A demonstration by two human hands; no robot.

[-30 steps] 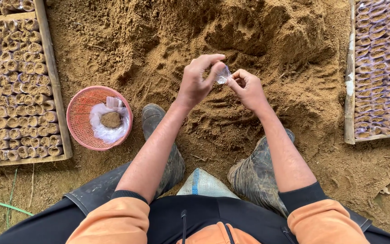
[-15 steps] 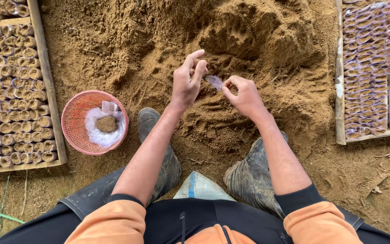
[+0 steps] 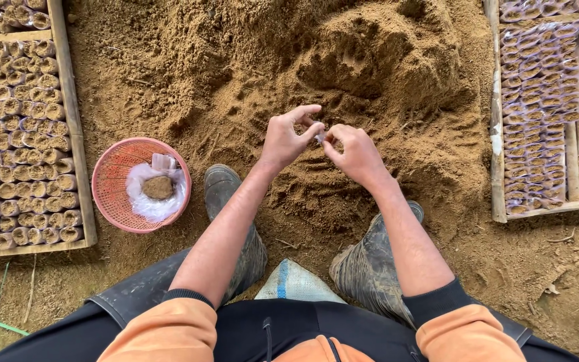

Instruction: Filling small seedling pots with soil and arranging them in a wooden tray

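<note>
Both hands are meeting over the sand pile; left hand [image 3: 288,137] and right hand [image 3: 353,153] are pinching one small clear plastic bag [image 3: 319,137] between their fingertips; the bag is sitting right at the contact point, mostly hidden by the fingers, so its shape and contents are not readable; left thumb and index are forming a loop around its top edge, other left fingers are curling loosely; right hand is gripping from the other side with knuckles facing up.

Bag is hovering above the loose brown sand [image 3: 343,80], just short of the mound, not touching it as far as I can tell.

Person is squatting; two muddy rubber boots, left boot [image 3: 226,194] and right boot [image 3: 370,265], are planted either side of the forearms; a woven sack corner [image 3: 295,285] is lying between them.

To the person's left a pink mesh basket [image 3: 118,167] is sitting on the ground, holding crumpled clear plastic and a lump of soil; just beyond it a wooden tray [image 3: 68,134] is holding rows of small filled bags, upright and packed tight; well apart on the right a second wooden frame [image 3: 497,167] is holding rows of flatter purple-tinted bags [image 3: 537,100].
</note>
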